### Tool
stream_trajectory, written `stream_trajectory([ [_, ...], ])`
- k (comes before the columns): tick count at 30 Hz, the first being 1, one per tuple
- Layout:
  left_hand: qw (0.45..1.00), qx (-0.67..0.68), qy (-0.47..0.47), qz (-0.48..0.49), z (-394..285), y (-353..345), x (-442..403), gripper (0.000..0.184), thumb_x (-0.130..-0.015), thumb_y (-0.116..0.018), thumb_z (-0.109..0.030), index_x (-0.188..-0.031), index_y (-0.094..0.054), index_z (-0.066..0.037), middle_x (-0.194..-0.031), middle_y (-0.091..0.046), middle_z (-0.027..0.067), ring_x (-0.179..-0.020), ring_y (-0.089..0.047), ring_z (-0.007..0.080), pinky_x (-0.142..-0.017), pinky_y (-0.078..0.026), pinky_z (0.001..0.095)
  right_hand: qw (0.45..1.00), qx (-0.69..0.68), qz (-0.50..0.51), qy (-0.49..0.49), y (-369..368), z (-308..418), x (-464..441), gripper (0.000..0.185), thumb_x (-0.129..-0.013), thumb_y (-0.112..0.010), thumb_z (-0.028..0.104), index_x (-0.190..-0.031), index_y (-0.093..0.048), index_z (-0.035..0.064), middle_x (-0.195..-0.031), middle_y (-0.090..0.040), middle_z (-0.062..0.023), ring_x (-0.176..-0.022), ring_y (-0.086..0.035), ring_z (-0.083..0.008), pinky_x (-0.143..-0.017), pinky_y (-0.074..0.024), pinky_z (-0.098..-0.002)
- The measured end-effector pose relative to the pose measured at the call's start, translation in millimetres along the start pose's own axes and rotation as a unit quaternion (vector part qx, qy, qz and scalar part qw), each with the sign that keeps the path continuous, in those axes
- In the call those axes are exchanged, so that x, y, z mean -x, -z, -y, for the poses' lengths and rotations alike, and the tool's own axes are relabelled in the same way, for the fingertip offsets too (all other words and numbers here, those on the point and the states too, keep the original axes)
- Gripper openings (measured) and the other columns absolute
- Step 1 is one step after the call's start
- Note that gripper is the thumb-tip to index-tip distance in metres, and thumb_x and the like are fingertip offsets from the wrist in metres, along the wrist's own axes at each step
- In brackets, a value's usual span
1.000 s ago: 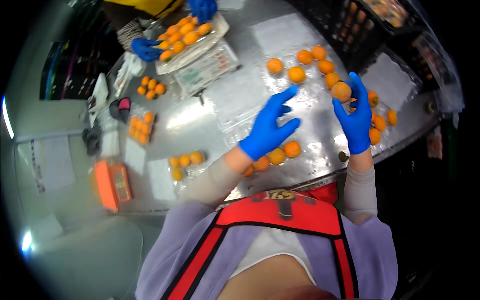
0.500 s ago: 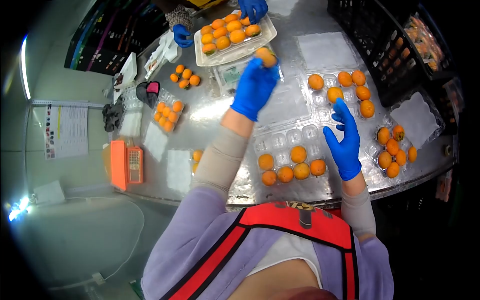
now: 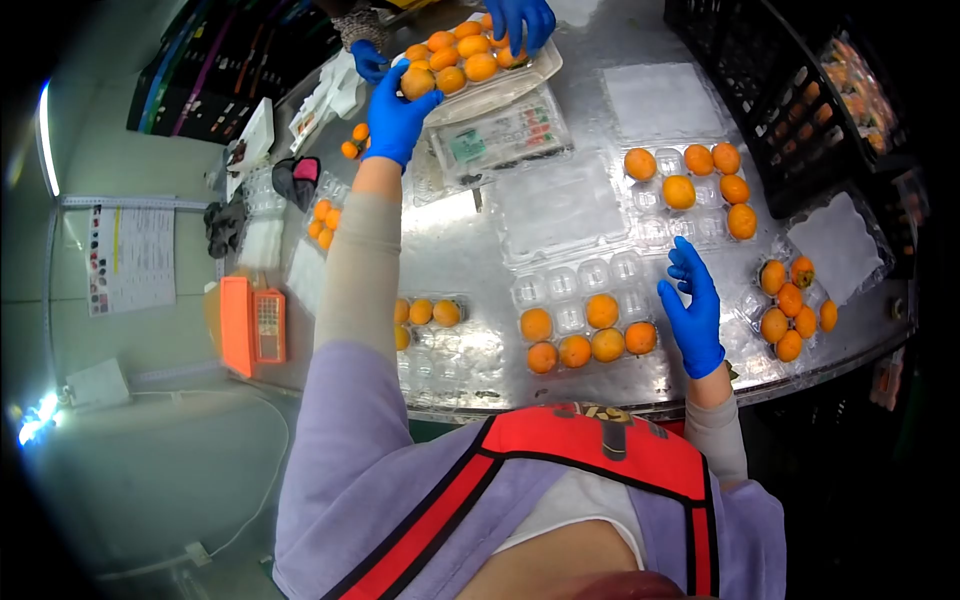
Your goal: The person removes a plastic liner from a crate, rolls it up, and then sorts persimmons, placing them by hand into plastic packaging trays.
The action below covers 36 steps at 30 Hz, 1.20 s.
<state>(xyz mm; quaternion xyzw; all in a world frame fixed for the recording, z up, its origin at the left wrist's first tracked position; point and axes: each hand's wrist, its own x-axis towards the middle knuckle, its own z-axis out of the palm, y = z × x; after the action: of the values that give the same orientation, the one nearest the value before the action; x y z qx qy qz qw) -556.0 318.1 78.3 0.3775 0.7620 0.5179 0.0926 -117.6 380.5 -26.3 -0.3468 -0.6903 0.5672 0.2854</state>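
My left hand (image 3: 398, 118), in a blue glove, is stretched out to the near left corner of a white tray (image 3: 545, 75). Its thumb and fingers are closed around a round orange fruit (image 3: 418, 83) beside the other fruits in the tray. My right hand (image 3: 692, 312), gloved too, hovers over the table with fingers apart and nothing in it. It is nearest to a clear plastic fruit pack (image 3: 562, 277) whose cups are partly filled with orange fruits. Behind it lies another partly filled clear pack (image 3: 655, 232).
A co-worker's blue-gloved hands (image 3: 522, 22) are at the tray's far side. A digital scale (image 3: 468, 147) stands below the tray. More packed fruits (image 3: 790, 300) lie at the right, near a black crate (image 3: 745, 85). An orange box (image 3: 237, 325) sits at the left edge.
My left hand has moved left with the fruit, to the tray's near corner. My right hand has shifted slightly down, away from the far pack. The co-worker's right-side hand has moved slightly right.
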Motion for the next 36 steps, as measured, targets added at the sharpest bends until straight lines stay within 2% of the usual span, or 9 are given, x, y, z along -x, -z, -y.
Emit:
stream_trajectory([
  [2, 0.995, -0.088, -0.025, -0.037, 5.9, 1.7, -5.7, 0.065, -0.071, -0.078, -0.014, -0.126, -0.046, 0.001, -0.114, -0.056, 0.012, -0.097, -0.058, 0.0181, -0.083, -0.047, 0.0282, 1.0, 0.0, 0.002, -0.005, 0.1, -2.5, 1.8, 0.059, -0.08, -0.063, 0.007, -0.135, -0.043, 0.0097, -0.118, -0.056, -0.0079, -0.097, -0.053, -0.0167, -0.086, -0.043, -0.0303],
  [5, 0.995, -0.093, -0.035, -0.032, 34.4, 7.0, -20.7, 0.066, -0.064, -0.083, -0.017, -0.119, -0.05, 0.0, -0.108, -0.057, 0.0118, -0.092, -0.058, 0.0195, -0.08, -0.049, 0.0319, 1.0, -0.003, 0.001, -0.012, 0.5, -6.7, 5.1, 0.059, -0.08, -0.063, 0.007, -0.135, -0.043, 0.0103, -0.117, -0.056, -0.0081, -0.097, -0.053, -0.0167, -0.086, -0.0437, -0.0302],
  [8, 0.987, -0.155, -0.019, -0.04, 16.2, 3.7, -13.3, 0.065, -0.064, -0.083, -0.02, -0.117, -0.052, 0.001, -0.107, -0.058, 0.0116, -0.094, -0.058, 0.0207, -0.081, -0.048, 0.0329, 1.0, -0.015, 0.002, -0.024, 1.6, -9.0, 8.2, 0.059, -0.08, -0.063, 0.007, -0.135, -0.044, 0.0106, -0.117, -0.056, -0.0083, -0.096, -0.053, -0.0167, -0.086, -0.0444, -0.0301],
  [21, 0.988, -0.108, 0.003, -0.113, 27.2, 3.6, -18.0, 0.066, -0.063, -0.084, -0.02, -0.115, -0.051, 0.002, -0.106, -0.057, 0.0129, -0.093, -0.056, 0.0199, -0.082, -0.048, 0.0308, 0.997, -0.054, 0.029, -0.039, -1.4, -20.6, 15.2, 0.056, -0.081, -0.064, 0.008, -0.133, -0.045, 0.008, -0.119, -0.055, -0.008, -0.1, -0.053, -0.0175, -0.089, -0.0442, -0.03],
  [23, 0.989, -0.018, 0.025, -0.145, 35.1, 6.4, -26.5, 0.065, -0.063, -0.084, -0.017, -0.114, -0.049, 0.001, -0.105, -0.056, 0.0129, -0.093, -0.055, 0.0195, -0.082, -0.047, 0.0298, 0.997, -0.06, 0.035, -0.032, -1.7, -23.5, 15.6, 0.054, -0.081, -0.064, 0.008, -0.132, -0.046, 0.0068, -0.117, -0.056, -0.0088, -0.1, -0.054, -0.0183, -0.089, -0.0443, -0.0303],
  [25, 0.989, 0.001, 0.047, -0.139, 40.1, 12.3, -35.5, 0.061, -0.063, -0.083, -0.014, -0.112, -0.051, 0.002, -0.104, -0.057, 0.013, -0.093, -0.056, 0.0198, -0.083, -0.047, 0.0295, 0.998, -0.047, 0.036, -0.032, -1.6, -23.3, 16.0, 0.053, -0.081, -0.064, 0.008, -0.131, -0.046, 0.0062, -0.117, -0.056, -0.0092, -0.099, -0.054, -0.0185, -0.089, -0.0444, -0.0304],
  [28, 0.991, -0.004, 0.047, -0.123, 45.9, 15.2, -46.7, 0.048, -0.071, -0.076, -0.022, -0.109, -0.06, 0.004, -0.101, -0.063, 0.0114, -0.09, -0.059, 0.0168, -0.08, -0.046, 0.0288, 0.999, -0.027, 0.038, -0.021, -1.4, -23.3, 16.0, 0.052, -0.081, -0.064, 0.008, -0.13, -0.047, 0.0053, -0.115, -0.057, -0.0099, -0.098, -0.055, -0.0185, -0.088, -0.0446, -0.0303],
  [31, 0.988, 0.053, 0.039, -0.142, 36.9, 8.0, -41.5, 0.047, -0.072, -0.075, -0.024, -0.108, -0.062, 0.003, -0.101, -0.063, 0.0114, -0.091, -0.059, 0.017, -0.081, -0.046, 0.0288, 0.999, -0.015, 0.04, -0.015, -2.1, -23.8, 16.7, 0.051, -0.081, -0.064, 0.008, -0.129, -0.048, 0.005, -0.114, -0.057, -0.0097, -0.097, -0.056, -0.0182, -0.087, -0.0449, -0.0302],
  [36, 0.99, 0.016, 0.048, -0.132, 22.0, 9.1, -36.5, 0.049, -0.074, -0.075, -0.024, -0.111, -0.059, 0.004, -0.103, -0.063, 0.0109, -0.092, -0.059, 0.0173, -0.083, -0.045, 0.0283, 0.999, -0.011, 0.047, -0.021, -3.6, -29.5, 17.3, 0.05, -0.081, -0.064, 0.008, -0.129, -0.048, 0.005, -0.114, -0.058, -0.0092, -0.096, -0.056, -0.0182, -0.087, -0.0453, -0.0299],
])
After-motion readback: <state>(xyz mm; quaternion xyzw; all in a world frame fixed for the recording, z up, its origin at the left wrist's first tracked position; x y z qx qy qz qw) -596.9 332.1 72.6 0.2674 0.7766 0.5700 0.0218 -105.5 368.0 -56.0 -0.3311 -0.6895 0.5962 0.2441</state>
